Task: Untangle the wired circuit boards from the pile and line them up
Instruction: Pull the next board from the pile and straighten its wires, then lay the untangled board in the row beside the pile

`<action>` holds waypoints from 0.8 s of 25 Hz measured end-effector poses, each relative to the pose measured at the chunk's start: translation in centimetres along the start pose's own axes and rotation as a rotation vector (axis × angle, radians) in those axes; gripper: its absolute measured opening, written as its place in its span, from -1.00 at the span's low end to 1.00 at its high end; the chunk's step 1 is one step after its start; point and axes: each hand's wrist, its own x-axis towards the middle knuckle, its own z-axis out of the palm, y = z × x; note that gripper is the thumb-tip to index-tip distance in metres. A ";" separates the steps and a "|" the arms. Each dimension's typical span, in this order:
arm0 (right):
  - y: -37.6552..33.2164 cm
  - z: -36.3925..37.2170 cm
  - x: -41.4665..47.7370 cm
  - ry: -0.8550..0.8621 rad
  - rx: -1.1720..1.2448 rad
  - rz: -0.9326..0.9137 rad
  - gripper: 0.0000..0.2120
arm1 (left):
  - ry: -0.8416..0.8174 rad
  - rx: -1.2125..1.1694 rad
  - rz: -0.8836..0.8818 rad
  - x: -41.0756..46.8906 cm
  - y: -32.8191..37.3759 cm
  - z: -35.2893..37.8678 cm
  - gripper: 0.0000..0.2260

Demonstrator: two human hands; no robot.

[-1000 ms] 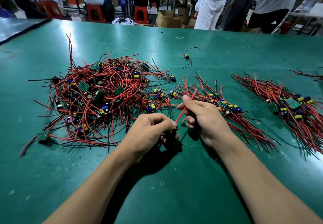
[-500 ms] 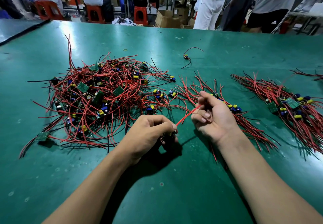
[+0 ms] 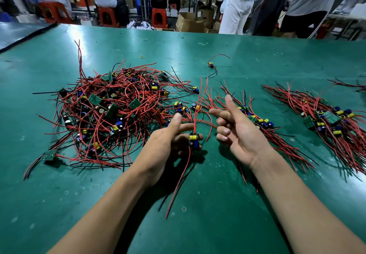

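Note:
A tangled pile of wired circuit boards (image 3: 111, 113), small green boards with red and black leads, covers the left half of the green table (image 3: 247, 59). My left hand (image 3: 168, 142) holds one small board (image 3: 193, 137) with yellow and blue parts on its fingertips; the board's red wires stick up and hang down. My right hand (image 3: 235, 131) hovers just right of it, palm up, fingers spread, holding nothing. Behind my right hand lies a lined-up row of boards (image 3: 257, 121).
A second lined-up bundle (image 3: 332, 123) lies at the right, with more wires (image 3: 354, 84) at the far right edge. One lone board (image 3: 211, 65) sits further back. People, orange stools (image 3: 159, 17) and cardboard boxes (image 3: 190, 23) stand beyond the far edge.
My right hand let go of the red wire and opened, palm up. My left hand opened its fist, so the board now shows on its fingertips with wires freed.

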 end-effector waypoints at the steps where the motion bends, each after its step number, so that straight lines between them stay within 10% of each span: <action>1: 0.0 0.0 0.0 -0.002 -0.012 -0.007 -0.47 | 0.004 -0.020 -0.024 0.1 0.1 -0.1 -0.43; 10: 2.5 1.4 -1.8 -0.107 -0.864 -0.386 -0.59 | -0.003 -0.145 -0.052 0.8 -0.1 -0.3 -0.34; 20: 0.4 -1.1 -0.4 0.341 -1.007 -0.560 -0.76 | 0.187 -0.154 0.063 1.2 -0.3 -0.2 -0.81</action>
